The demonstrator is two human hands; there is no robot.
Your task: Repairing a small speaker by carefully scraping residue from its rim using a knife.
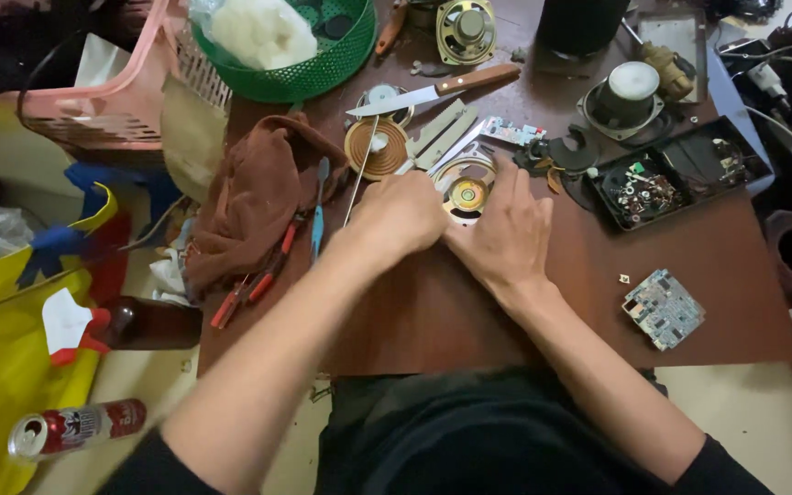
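Low brown wooden table (469, 321), crowded along its far edge; pale floor around it, person seated at the near edge. Far left corner: green plastic basket (323, 69) with a pale wad inside, pink basket (121, 101) beside it off the table. Brown cloth (258, 192) bunched at the left edge, red-handled tools next to it. Kitchen knife (433, 92) lies across the far middle, copper coil disc (376, 147) just below it. Black tray of small parts (680, 174) toward the far right corner; small circuit board (664, 308) near the right edge. Red drink can (75, 429) on the floor, lower left. Both hands meet at table centre over a small round speaker (466, 191). Left hand (401, 215) curled into a loose fist, fingers pressed together against the speaker's left rim. Right hand (506, 234) lies flat-ish, fingers extended and close together along its right rim, touching it. Actual grip beneath the hands: cannot tell.
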